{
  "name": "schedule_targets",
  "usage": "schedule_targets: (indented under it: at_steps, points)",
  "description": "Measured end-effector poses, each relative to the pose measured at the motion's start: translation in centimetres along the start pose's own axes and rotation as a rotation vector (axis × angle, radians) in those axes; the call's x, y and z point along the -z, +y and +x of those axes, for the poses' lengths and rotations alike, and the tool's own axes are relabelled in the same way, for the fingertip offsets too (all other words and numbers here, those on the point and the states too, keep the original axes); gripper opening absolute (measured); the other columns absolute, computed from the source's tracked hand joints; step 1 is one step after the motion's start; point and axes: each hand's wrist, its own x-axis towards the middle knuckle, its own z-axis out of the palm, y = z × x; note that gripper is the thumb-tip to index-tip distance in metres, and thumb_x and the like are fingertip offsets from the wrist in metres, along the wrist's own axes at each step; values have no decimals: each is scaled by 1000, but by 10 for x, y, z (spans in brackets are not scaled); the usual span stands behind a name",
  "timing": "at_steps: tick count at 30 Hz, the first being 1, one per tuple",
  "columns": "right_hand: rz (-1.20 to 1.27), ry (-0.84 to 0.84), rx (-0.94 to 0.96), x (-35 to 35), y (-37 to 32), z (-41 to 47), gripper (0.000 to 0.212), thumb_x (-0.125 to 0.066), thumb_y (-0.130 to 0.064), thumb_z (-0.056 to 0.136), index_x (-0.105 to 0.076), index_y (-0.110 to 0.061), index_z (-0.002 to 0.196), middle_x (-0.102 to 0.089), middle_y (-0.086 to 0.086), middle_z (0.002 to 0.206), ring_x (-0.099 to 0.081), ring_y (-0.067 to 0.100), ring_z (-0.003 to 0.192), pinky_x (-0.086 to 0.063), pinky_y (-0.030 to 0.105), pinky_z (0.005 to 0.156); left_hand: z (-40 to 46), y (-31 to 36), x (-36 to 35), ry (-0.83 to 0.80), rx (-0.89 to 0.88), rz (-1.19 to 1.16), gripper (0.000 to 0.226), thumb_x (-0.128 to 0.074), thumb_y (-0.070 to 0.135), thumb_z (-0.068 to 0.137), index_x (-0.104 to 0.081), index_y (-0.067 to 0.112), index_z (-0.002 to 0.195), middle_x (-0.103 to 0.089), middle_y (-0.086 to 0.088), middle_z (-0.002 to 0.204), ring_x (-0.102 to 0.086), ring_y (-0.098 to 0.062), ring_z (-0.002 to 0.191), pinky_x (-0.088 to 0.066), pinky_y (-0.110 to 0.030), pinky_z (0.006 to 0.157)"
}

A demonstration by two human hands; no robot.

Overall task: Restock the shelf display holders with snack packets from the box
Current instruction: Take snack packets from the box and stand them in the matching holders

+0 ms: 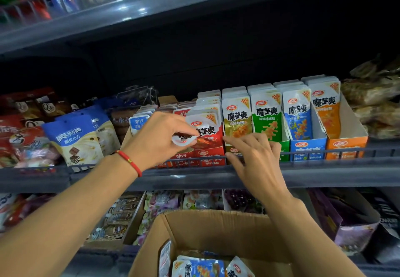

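Note:
On the middle shelf stands a row of cardboard display holders: red point(211, 154), gold point(234, 150), green point(284, 152), blue point(308, 147) and orange point(346, 145), each packed with matching snack packets. My left hand point(161, 137) pinches the lower edge of a red packet point(204, 134) at the front of the red holder. My right hand point(252, 158) rests with spread fingers on the front of the gold holder and the shelf rail. Below, an open cardboard box point(216, 231) holds several blue and orange packets point(200, 266).
Blue wafer bags point(73, 138) and red snack bags sit left on the same shelf. Bagged pastries point(376, 101) fill the far right. A wire rail point(303, 153) fronts the shelf. The shelf below carries more trays and a purple holder point(346, 222).

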Motion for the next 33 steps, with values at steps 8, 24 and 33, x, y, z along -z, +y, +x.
schedule_targets:
  at_steps: [8, 24, 33]
  points:
    - [-150, -31, 62, 0, -2, 2, 40, -77, -30, 88, -69, -33, 127, -64, 1, 105, -55, 27, 103, -34, 46, 84, 13, 6, 1, -56, -55, 53, 20, -88, 16, 79, -83, 22, 98, -78, 2, 89, -71, -12, 80, -60, -37, 78]
    - [33, 0, -9, -5, -2, 5, 32, -75, -14, 89, -76, -29, 117, -63, -2, 96, -55, 25, 95, -27, 44, 83, 22, 12, 5, -100, -215, 102, 23, -88, 9, 75, -83, 19, 96, -78, 1, 89, -74, -14, 79, -61, -31, 76]
    - [72, -83, -54, 1, -1, 7, 37, -72, -14, 91, -72, -33, 122, -62, -9, 104, -53, 19, 104, -19, 36, 86, 50, 9, 1, -179, -8, -16, 19, -74, 27, 89, -80, 27, 107, -78, 7, 90, -71, -10, 79, -61, -31, 73]
